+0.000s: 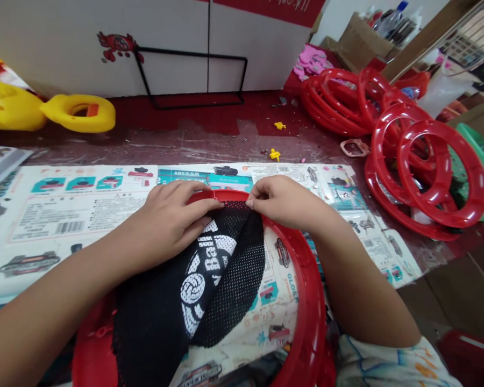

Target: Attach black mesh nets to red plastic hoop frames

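Pinching the top edge of the black mesh cloth (240, 285) between thumb and bent fingers of the right hand (284, 201); laying the left hand's (175, 215) thumb along it, exact grip impossible to tell. Draped across the red ring (308, 279) on the worktop (141, 141), held at 12 o'clock. Probably light, limp, quick to crease; best taken by the edge, near the stiffer rim. Hidden: fingertip undersides, any attachment. Cut off at 6 o'clock: lower cloth and ring.

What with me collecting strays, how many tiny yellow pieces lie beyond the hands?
2: nearer yellow piece beyond the printed sheets; farther yellow piece behind it. Others may be hidden.
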Motion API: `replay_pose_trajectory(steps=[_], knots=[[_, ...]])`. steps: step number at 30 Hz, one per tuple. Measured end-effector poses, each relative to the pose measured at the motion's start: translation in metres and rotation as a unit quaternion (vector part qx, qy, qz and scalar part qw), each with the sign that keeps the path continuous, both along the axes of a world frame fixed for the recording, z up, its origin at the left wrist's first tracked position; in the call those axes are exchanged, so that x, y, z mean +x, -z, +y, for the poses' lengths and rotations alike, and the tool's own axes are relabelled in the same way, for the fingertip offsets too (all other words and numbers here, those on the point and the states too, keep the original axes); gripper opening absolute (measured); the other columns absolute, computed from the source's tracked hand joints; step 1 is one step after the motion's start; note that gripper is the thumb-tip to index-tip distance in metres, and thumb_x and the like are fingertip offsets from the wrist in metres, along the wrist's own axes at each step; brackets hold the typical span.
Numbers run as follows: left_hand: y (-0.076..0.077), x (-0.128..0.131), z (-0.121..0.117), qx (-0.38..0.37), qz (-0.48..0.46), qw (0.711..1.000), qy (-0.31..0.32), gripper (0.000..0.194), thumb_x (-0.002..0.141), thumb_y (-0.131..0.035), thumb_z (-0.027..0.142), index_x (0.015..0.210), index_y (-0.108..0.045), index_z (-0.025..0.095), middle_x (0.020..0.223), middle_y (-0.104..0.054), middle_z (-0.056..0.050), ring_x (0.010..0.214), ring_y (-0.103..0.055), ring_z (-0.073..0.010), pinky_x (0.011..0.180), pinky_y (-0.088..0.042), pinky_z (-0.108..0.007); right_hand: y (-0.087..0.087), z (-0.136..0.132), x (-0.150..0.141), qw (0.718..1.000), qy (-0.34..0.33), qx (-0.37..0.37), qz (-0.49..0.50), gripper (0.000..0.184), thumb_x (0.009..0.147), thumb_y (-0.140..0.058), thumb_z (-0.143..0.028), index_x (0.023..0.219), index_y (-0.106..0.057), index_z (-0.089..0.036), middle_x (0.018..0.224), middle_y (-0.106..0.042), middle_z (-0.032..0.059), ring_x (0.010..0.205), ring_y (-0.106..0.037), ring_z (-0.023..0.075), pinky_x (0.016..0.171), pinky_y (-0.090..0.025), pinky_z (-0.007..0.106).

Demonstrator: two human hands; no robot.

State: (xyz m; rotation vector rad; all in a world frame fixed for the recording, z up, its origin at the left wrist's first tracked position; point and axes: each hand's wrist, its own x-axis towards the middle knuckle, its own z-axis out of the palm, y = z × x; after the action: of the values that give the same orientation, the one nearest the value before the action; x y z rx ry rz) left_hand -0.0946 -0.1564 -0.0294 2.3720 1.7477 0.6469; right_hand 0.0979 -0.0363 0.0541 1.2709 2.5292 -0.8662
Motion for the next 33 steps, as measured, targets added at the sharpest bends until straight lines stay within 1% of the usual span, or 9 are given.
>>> replay_pose_trajectory(steps=[5,12,17,20,23,26,28,30,33], knots=[[0.000,0.000,0.000,-0.007,-0.001,1.000,-0.002,0.038,0.096,-0.037,0.034,0.123,-0.062,0.022,0.128,-0.052,-0.015,0.117,-0.049,-0.0358,0.094,-0.041,-0.054,0.001,0.000,0.000,1.000,0.001,-0.007,0.009,0.014,0.082,-0.056,-0.023,0.073,-0.064,-0.016,0.070,-0.065,0.0018,0.064,-0.055,0.0124,0.059,-0.034,0.026],[0.002,0.000,0.000,-0.010,0.001,1.000,0.001,0.038,0.096,-0.038,0.034,0.124,-0.061,0.022,0.128,-0.053,-0.014,0.115,-0.049,-0.0350,0.094,-0.041,-0.055,0.007,0.001,-0.002,1.000,0.002,0.007,0.026,0.013,0.081,-0.057,-0.021,0.072,-0.064,-0.016,0.068,-0.064,0.0011,0.064,-0.054,0.0113,0.060,-0.035,0.025],[0.002,-0.001,0.000,0.006,0.008,1.000,0.003,0.038,0.095,-0.039,0.031,0.124,-0.060,0.020,0.128,-0.054,-0.015,0.115,-0.050,-0.0349,0.094,-0.042,-0.055,0.010,-0.001,-0.006,1.000,-0.001,0.028,0.003,0.011,0.079,-0.058,-0.017,0.071,-0.064,-0.015,0.070,-0.065,0.0021,0.065,-0.054,0.0114,0.060,-0.034,0.024],[0.001,0.000,0.000,0.006,-0.001,1.000,0.015,0.038,0.095,-0.038,0.029,0.127,-0.058,0.021,0.134,-0.052,-0.015,0.120,-0.049,-0.0347,0.097,-0.042,-0.054,0.000,-0.004,-0.003,0.998,-0.001,0.056,-0.008,0.013,0.080,-0.057,-0.016,0.071,-0.065,-0.015,0.072,-0.066,0.0031,0.065,-0.053,0.0119,0.060,-0.034,0.025],[-0.001,0.000,0.001,-0.009,0.008,1.000,0.028,0.042,0.095,-0.034,0.024,0.131,-0.056,0.025,0.138,-0.052,-0.013,0.120,-0.052,-0.0332,0.097,-0.043,-0.053,-0.019,-0.012,0.000,0.995,0.000,0.095,-0.021,0.017,0.082,-0.055,-0.019,0.071,-0.067,-0.016,0.072,-0.067,0.0044,0.064,-0.053,0.0128,0.060,-0.034,0.027],[-0.008,-0.001,0.002,-0.033,0.045,0.998,-0.010,0.050,0.090,-0.036,0.020,0.138,-0.048,0.022,0.137,-0.053,-0.015,0.115,-0.056,-0.0345,0.092,-0.047,-0.052,-0.031,-0.029,-0.001,0.990,-0.030,0.135,-0.038,0.020,0.084,-0.058,-0.025,0.073,-0.070,-0.015,0.070,-0.066,0.0066,0.064,-0.056,0.0152,0.061,-0.037,0.028],[-0.013,-0.003,0.000,-0.053,0.075,0.994,-0.053,0.056,0.086,-0.038,0.019,0.141,-0.043,0.018,0.134,-0.054,-0.018,0.111,-0.058,-0.0361,0.088,-0.048,-0.051,-0.025,-0.042,-0.006,0.983,-0.080,0.157,-0.056,0.022,0.086,-0.059,-0.028,0.078,-0.073,-0.015,0.069,-0.067,0.0096,0.068,-0.059,0.0189,0.063,-0.040,0.030],[-0.017,-0.005,-0.007,-0.073,0.107,0.988,-0.086,0.058,0.084,-0.038,0.020,0.142,-0.041,0.017,0.127,-0.058,-0.019,0.105,-0.060,-0.0371,0.083,-0.049,-0.051,-0.010,-0.053,-0.012,0.977,-0.122,0.163,-0.067,0.022,0.087,-0.060,-0.029,0.085,-0.076,-0.014,0.073,-0.069,0.0129,0.073,-0.063,0.0228,0.063,-0.042,0.032],[-0.021,-0.009,-0.023,-0.090,0.150,0.976,-0.128,0.055,0.083,-0.041,0.027,0.138,-0.045,0.022,0.109,-0.063,-0.015,0.089,-0.064,-0.0343,0.074,-0.049,-0.047,0.016,-0.062,-0.019,0.976,-0.128,0.166,-0.061,0.022,0.088,-0.059,-0.026,0.092,-0.076,-0.012,0.080,-0.070,0.0175,0.077,-0.066,0.0265,0.060,-0.045,0.033]])
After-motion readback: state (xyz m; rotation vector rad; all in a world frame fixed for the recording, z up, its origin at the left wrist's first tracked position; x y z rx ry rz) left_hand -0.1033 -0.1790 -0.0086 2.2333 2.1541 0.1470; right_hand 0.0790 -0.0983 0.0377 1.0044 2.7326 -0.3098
